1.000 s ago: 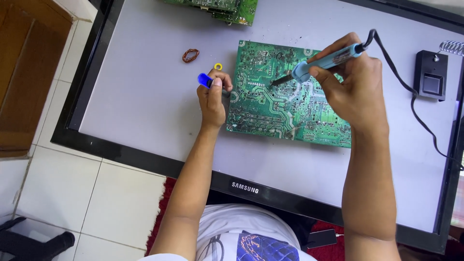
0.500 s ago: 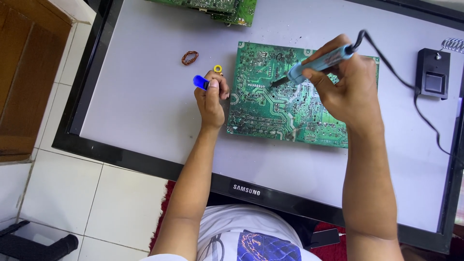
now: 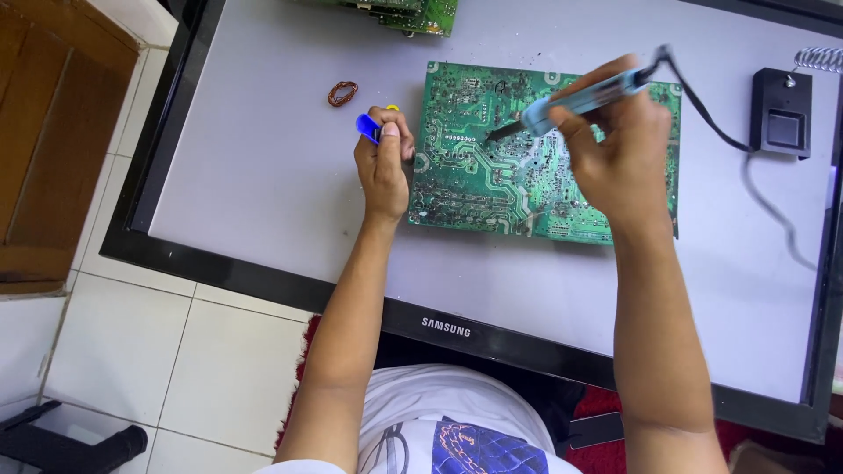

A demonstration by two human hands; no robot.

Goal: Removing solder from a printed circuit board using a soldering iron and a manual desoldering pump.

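Note:
A green circuit board [image 3: 492,180] lies solder side up on a grey panel with a black frame [image 3: 263,193]. My right hand [image 3: 615,145] grips a light-blue soldering iron [image 3: 571,101], its dark tip hovering just above the upper middle of the board. The iron's black cord [image 3: 702,105] trails off to the right. My left hand [image 3: 385,162] rests at the board's left edge, closed around a small blue tool [image 3: 366,127] that sticks out to the left.
A small coil of copper wire [image 3: 342,91] lies up left of my left hand. A black soldering stand with a spring holder [image 3: 781,110] sits at the right. Another green board [image 3: 413,13] pokes in at the top. White floor tiles and a wooden cabinet [image 3: 44,132] are at left.
My right hand has tilted the soldering iron slightly, its tip shifting a little over the board. My left hand stays at the board's left edge with the blue tool.

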